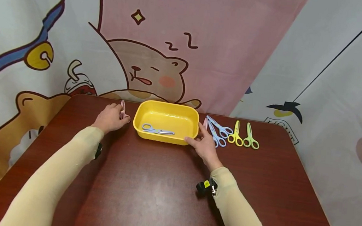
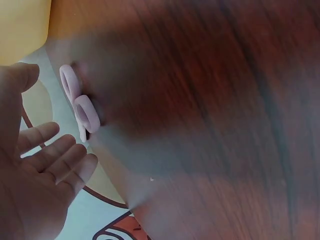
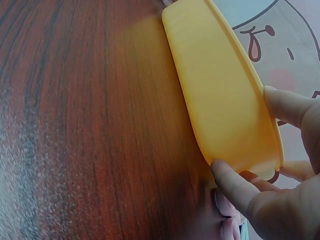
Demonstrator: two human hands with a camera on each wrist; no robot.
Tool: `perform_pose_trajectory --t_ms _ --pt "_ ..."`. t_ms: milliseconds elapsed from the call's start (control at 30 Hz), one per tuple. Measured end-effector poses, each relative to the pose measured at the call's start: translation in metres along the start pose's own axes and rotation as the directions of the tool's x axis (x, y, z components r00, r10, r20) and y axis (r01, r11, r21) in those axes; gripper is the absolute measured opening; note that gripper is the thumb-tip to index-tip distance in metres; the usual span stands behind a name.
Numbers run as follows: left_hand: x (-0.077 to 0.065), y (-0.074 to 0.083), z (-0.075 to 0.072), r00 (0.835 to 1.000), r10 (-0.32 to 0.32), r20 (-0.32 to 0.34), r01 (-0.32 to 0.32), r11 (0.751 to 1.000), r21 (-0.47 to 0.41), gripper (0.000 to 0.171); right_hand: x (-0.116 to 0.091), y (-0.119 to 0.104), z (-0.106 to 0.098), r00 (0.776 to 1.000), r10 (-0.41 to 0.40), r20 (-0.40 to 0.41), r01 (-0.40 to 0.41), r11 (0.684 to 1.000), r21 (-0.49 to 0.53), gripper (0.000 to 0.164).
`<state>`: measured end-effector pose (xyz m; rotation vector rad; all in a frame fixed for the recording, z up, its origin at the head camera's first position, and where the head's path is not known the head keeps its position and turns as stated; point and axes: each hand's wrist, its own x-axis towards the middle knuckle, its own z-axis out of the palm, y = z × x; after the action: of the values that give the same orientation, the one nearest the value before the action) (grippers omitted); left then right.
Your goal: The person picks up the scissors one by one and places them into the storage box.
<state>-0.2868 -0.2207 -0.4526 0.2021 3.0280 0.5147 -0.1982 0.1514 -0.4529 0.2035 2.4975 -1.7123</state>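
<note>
My left hand [image 1: 110,117] is beside a pair of pink scissors [image 1: 123,105] left of the yellow tray. In the left wrist view its fingers are loosely bent, thumb apart, with a gap between them and the pink handle loops [image 2: 94,115]. My right hand [image 1: 205,147] grips the near right corner of the yellow tray [image 1: 166,140], thumb on the rim and fingers around the side, as the right wrist view shows too. Inside the tray lies a pair of blue scissors [image 1: 160,131], handles to the left.
To the right of the tray lie two pairs of blue scissors [image 1: 224,131], yellow scissors [image 1: 236,133] and green scissors [image 1: 250,136]. Pink scissors [image 1: 205,122] there are partly hidden by my right hand. A printed curtain [image 1: 218,41] hangs behind the brown table [image 1: 149,188].
</note>
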Motion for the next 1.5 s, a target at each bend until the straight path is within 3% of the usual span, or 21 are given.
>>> perform_pose_trajectory --t_ms 400,900,1500 --pt "0.003 0.0 0.008 0.998 -0.055 -0.019 0.055 0.998 0.012 0.065 0.0 0.0 0.0 1.0 -0.01 -0.002 0.01 1.0 0.01 0.093" --pt "0.004 -0.001 0.014 0.997 -0.083 -0.01 0.083 0.997 -0.002 0.058 0.001 0.001 0.001 1.0 -0.013 -0.001 0.013 1.0 0.023 0.093" --pt "0.004 -0.005 0.013 0.999 -0.022 -0.031 0.022 1.0 0.008 0.039 -0.001 0.0 0.003 0.999 -0.029 -0.015 0.029 0.999 0.017 0.092"
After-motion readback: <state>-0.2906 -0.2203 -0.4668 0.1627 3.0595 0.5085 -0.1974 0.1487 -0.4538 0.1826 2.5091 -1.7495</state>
